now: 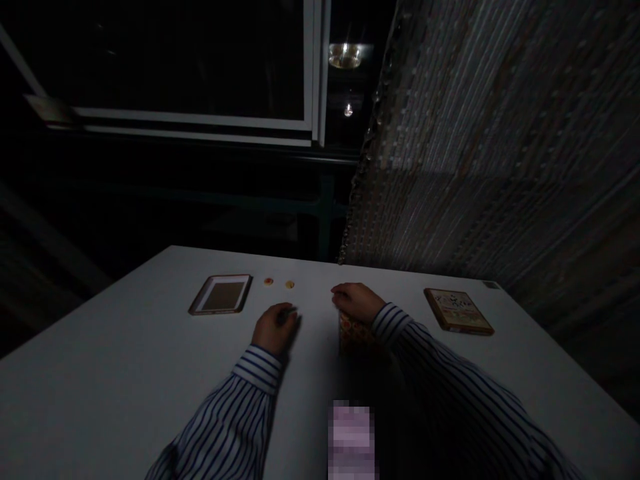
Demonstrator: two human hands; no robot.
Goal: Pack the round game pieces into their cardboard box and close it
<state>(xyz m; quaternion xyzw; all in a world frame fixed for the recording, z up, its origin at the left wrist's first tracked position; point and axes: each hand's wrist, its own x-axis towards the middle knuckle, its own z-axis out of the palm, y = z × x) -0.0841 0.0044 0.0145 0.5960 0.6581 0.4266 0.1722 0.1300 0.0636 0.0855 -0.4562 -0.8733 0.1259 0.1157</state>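
Observation:
My left hand (273,329) is over the white table, its fingers curled together around a small dark thing (287,313) whose kind I cannot make out. Beyond it lie two small round yellowish pieces, one with a red mark (269,282) and one with a dark mark (290,285). My right hand (358,301) is bent and closed above a patterned red-and-orange flat piece (354,331). The wrist and sleeve cover much of that piece. What the right fingertips hold, if anything, is hidden.
On the left lies a shallow open tin or tray (199,303) with a brown panel inside. A printed flat case (463,311) lies at the right. The white table (150,347) ends at a far edge below a dark window; a bead curtain (450,167) hangs behind the right side.

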